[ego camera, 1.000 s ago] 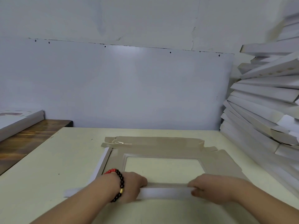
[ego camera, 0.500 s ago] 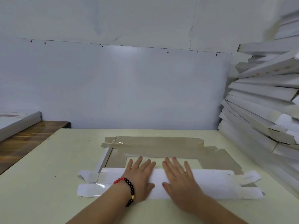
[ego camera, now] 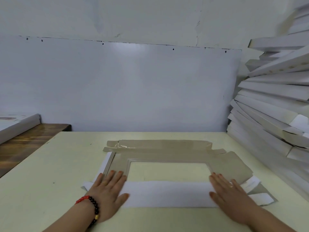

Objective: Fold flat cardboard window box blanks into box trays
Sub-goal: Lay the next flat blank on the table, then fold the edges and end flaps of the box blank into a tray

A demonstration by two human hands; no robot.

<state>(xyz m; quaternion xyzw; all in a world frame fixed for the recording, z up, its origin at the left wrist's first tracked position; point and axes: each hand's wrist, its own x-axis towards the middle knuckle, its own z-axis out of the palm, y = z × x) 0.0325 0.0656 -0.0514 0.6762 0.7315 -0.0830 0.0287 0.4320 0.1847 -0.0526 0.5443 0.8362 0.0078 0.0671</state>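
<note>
Pressing flat on the white folded-over front flap (ego camera: pixel 167 193) of the brown flat cardboard window box blank (ego camera: pixel 167 153), both hands are lying palm-down with fingers straight, gripping nothing: the left hand (ego camera: pixel 108 191) with the red-and-black beaded bracelet (ego camera: pixel 91 206) is sitting at the flap's 9 o'clock end, the right hand (ego camera: pixel 232 193) at its 3 o'clock end. The blank is lying flat mid-way across the cream tabletop (ego camera: pixel 41 173), and the stack of white folded box trays (ego camera: pixel 274 104) is leaning at 3 o'clock.
</note>
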